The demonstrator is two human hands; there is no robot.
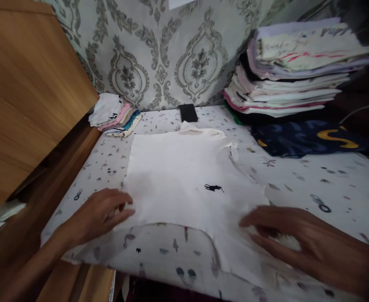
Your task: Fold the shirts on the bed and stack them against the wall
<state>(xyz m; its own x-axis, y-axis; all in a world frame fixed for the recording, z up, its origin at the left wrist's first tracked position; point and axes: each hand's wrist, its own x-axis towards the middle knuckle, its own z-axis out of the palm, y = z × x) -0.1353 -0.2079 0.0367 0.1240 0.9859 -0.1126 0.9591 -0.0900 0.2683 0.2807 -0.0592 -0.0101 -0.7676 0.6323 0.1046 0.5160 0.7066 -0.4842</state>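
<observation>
Though apart, both hands' fingers (118,197) (260,215) curled

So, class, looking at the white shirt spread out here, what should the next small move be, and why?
Perhaps the right hand should pinch the near sleeve and fold it inward over the white shirt: the sleeve juts out toward the person, that hand is right by it with thumb and finger apart, and the clothes pile behind is already folded.
</observation>
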